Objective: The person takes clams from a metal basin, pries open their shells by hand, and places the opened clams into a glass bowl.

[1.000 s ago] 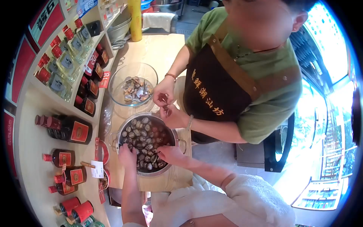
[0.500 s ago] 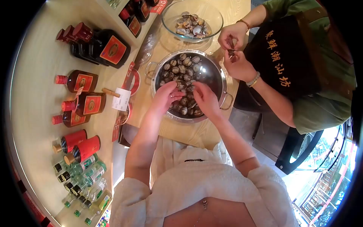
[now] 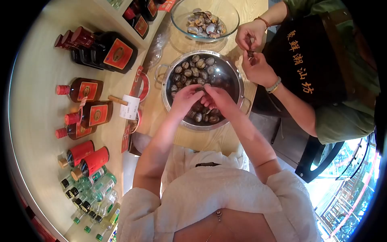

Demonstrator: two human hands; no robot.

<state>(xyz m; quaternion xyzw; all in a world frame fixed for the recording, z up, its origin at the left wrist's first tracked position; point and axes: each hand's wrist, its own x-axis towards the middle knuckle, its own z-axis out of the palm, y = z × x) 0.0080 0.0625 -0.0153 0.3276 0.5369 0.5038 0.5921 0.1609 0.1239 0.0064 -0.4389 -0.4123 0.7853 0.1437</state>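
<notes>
A two-handled metal pot (image 3: 173, 109) holds dark liquid and several ridged clams (image 3: 195, 71). Over its middle, my left hand (image 3: 186, 99) and my right hand (image 3: 219, 98) meet at the fingertips. Both are closed in a pinch around one small dark clam, mostly covered by the fingers. Behind the pot stands a glass bowl (image 3: 175, 25) with opened clams (image 3: 205, 23) in it.
At the right a co-worker in a dark apron (image 3: 300, 60) pinches a small dark piece between both hands (image 3: 258, 69). Shelves with bottles (image 3: 96, 113) line the left side. A paper slip (image 3: 130, 107) sticks out by the table's left edge.
The view has tilted down and shifted. My hands, apart among the clams before, have come together above the pot around a clam. The co-worker's hands remain beside the pot.
</notes>
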